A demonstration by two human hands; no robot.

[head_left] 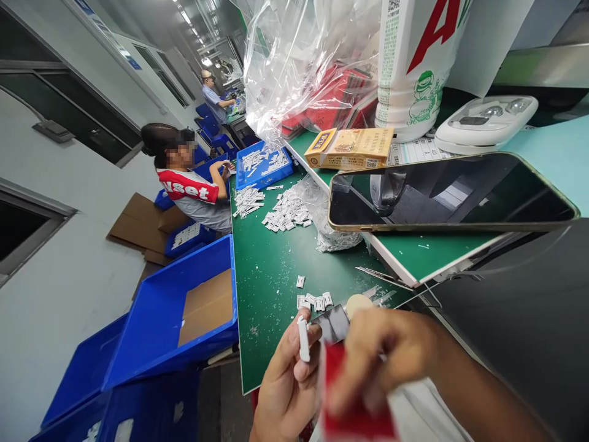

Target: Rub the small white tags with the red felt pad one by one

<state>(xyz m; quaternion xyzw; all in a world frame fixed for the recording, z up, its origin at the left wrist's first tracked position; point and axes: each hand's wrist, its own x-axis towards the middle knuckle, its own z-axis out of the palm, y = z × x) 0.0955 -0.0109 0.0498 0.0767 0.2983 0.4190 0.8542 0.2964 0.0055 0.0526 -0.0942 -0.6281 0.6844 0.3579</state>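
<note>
My left hand is closed, pinching a small narrow white plastic piece upright between thumb and fingers. To its right, my right hand is bent over a red flat thing, its fingers closed on it. Motion blurs this hand, so the kind of red thing cannot be made out. Just beyond my hands, several small white plastic parts lie on the green tabletop. A dark, shiny rectangular piece and a round beige disc are partly covered by my right hand.
A phone, yellow box and white bottle stand on a raised shelf at right. Tweezers lie below it. Heaps of white parts sit farther off. Blue bins flank the table; a co-worker sits beyond.
</note>
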